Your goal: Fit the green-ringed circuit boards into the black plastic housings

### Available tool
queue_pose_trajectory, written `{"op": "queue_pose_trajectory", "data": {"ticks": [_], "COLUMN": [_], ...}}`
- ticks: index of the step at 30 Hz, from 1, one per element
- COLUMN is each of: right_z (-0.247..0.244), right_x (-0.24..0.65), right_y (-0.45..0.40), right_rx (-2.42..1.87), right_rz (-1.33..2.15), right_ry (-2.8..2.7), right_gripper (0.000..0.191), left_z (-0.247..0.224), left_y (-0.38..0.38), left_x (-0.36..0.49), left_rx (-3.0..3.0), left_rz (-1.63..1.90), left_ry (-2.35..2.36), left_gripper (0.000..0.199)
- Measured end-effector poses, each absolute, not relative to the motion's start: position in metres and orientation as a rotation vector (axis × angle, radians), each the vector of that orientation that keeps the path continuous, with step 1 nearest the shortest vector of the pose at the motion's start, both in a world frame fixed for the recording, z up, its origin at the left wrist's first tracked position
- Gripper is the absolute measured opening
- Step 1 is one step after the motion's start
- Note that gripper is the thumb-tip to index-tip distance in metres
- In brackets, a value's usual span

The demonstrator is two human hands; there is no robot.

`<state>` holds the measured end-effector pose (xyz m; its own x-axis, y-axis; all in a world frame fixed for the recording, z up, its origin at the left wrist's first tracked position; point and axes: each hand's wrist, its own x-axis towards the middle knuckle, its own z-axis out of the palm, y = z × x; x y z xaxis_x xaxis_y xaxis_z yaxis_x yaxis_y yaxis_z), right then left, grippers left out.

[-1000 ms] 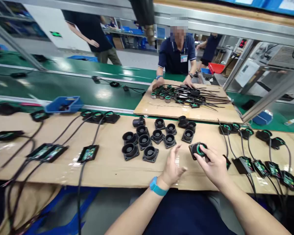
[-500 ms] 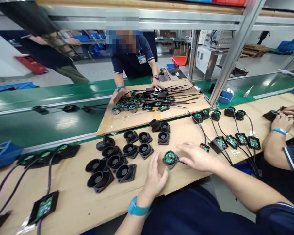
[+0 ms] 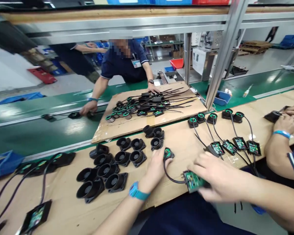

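Observation:
My left hand (image 3: pixel 155 168), with a teal band at the wrist, is closed on a black round housing (image 3: pixel 168 153) that has a green circuit ring in its top. A black cable (image 3: pixel 170 178) curves from that ring to a green circuit board in a black case (image 3: pixel 193 181). That board is gripped by my right hand (image 3: pixel 210 174), slightly blurred, near the table's front edge. To the left of my left hand stand several empty black housings (image 3: pixel 115 182) with square flanges.
Across the bench, a person's hand (image 3: pixel 90 107) touches parts on the green conveyor (image 3: pixel 71 127). A cardboard sheet (image 3: pixel 142 122) holds many wired parts. Wired boards (image 3: pixel 217 148) lie right; another person's hands (image 3: pixel 286 120) work farther right. A metal post (image 3: pixel 220 62) stands behind.
My left hand has taken hold of the round housing. My right hand has moved toward the front edge and now grips the board. The person opposite has reached out to the conveyor.

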<state>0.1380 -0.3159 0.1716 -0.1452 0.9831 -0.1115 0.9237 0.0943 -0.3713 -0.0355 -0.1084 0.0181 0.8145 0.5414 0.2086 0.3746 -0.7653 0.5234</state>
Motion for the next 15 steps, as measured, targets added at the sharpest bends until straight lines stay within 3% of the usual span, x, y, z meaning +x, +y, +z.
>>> {"op": "queue_pose_trajectory", "data": {"ticks": [2, 5, 10, 15], "right_z": [0.18, 0.147, 0.058, 0.022], "right_x": [0.13, 0.133, 0.169, 0.199], "right_y": [-0.334, -0.346, -0.336, -0.34], "right_rx": [-1.975, -2.207, -2.584, -2.708], "right_rz": [0.623, 0.62, 0.191, -0.221], "right_ry": [-2.091, -1.959, -1.808, -1.668], "right_gripper": [0.043, 0.041, 0.052, 0.055], "left_z": [0.019, 0.019, 0.029, 0.032], "left_y": [-0.106, -0.096, -0.08, -0.087], "left_x": [-0.01, 0.042, 0.112, 0.067], "left_rx": [2.509, 2.469, 2.41, 2.509], "left_rz": [0.45, 0.402, 0.461, 0.761], "left_ry": [0.638, 0.608, 0.694, 0.568], "left_gripper": [0.051, 0.056, 0.057, 0.061]}}
